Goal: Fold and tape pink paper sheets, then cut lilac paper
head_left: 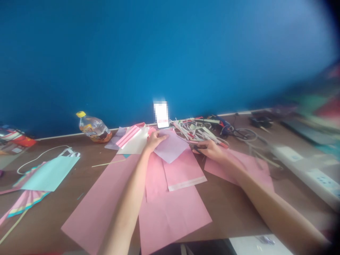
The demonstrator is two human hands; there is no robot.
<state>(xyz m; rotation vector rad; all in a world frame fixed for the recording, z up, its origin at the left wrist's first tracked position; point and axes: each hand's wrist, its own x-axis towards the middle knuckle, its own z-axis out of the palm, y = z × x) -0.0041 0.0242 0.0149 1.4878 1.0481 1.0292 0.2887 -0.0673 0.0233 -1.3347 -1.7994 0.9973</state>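
Note:
My left hand [157,140] is closed on the upper left edge of a lilac sheet of paper [172,147], with the fingers over the sheet. To the right of that sheet, my right hand [211,150] is closed around dark-handled scissors [198,149]; blur and my fingers hide most of them. Under the lilac paper lies a pink paper piece [183,173] with a pale strip along its lower edge. Larger pink sheets [172,219] spread beneath it toward the front of the table. Another pink sheet [239,163] is partly behind my right forearm.
A lit phone [162,115] leans by the blue wall. White paper strips [191,129] are heaped right of it. A tilted plastic bottle [94,128] and a pale aqua paper bag [53,173] are on the left. Power strips [300,166] lie on the right of the brown table [225,209].

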